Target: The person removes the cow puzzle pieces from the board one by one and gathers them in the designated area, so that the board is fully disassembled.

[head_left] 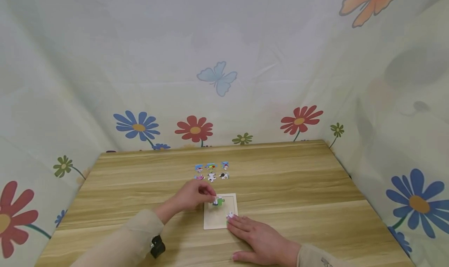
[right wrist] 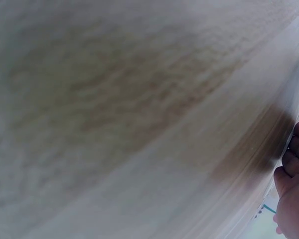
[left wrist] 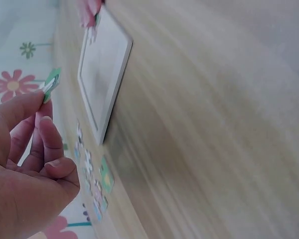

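My left hand (head_left: pixel 194 193) pinches a green and white jigsaw piece (head_left: pixel 219 201) between thumb and fingertip, above the upper part of a pale square puzzle tray (head_left: pixel 214 223). In the left wrist view that jigsaw piece (left wrist: pixel 52 82) is tilted and clear of the tray (left wrist: pixel 120 62). Outstretched fingers of my right hand (head_left: pixel 261 237) touch a second jigsaw piece (head_left: pixel 230 214) in the tray's lower right corner, partly covering it. The right wrist view catches only part of the right hand (right wrist: pixel 294 184), low over the table.
Beyond the tray, several loose jigsaw pieces (head_left: pixel 211 177) lie in two rows. In the left wrist view a green piece (left wrist: pixel 106 174) lies beside them. The wood-grain table (head_left: pixel 298 181) ends at a flowered cloth backdrop (head_left: pixel 245 103).
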A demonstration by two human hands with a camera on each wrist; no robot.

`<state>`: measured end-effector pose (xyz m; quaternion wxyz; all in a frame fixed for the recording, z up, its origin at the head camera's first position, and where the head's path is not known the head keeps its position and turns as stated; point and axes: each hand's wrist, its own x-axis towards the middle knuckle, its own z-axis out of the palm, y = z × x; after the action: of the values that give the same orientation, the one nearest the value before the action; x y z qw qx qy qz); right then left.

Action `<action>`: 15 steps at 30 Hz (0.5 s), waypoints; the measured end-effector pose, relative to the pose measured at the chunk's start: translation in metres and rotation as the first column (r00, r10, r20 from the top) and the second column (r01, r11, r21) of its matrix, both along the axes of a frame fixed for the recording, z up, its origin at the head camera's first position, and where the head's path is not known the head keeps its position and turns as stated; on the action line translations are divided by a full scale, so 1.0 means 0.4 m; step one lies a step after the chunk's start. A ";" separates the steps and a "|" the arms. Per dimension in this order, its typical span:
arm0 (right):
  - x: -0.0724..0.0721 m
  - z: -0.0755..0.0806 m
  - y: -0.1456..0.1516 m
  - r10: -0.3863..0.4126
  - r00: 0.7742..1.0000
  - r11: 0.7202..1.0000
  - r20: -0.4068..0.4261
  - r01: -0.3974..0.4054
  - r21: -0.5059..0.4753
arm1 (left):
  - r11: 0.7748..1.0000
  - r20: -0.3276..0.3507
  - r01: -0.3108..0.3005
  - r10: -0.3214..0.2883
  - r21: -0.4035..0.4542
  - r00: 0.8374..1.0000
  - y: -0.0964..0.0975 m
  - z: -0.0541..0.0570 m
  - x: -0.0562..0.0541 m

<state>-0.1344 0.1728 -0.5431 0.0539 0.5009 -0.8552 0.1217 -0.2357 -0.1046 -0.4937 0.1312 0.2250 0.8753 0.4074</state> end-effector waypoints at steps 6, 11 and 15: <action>-0.001 0.001 0.000 0.007 1.000 1.000 -0.012 -0.007 -0.007 | 0.999 0.003 -0.041 0.041 -0.002 0.999 -0.009 0.003 -0.033; -0.001 0.001 0.001 0.011 1.000 1.000 -0.026 -0.011 -0.011 | 0.997 -0.003 -0.073 0.073 -0.008 0.997 -0.010 0.004 -0.057; -0.001 -0.001 0.000 0.011 1.000 1.000 -0.025 -0.012 -0.013 | 0.996 -0.003 -0.094 0.094 0.004 0.996 -0.012 0.005 -0.069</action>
<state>-0.1347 0.1729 -0.5434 0.0673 0.5070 -0.8507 0.1212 -0.2631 -0.1096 -0.4918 0.1099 0.1845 0.8844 0.4144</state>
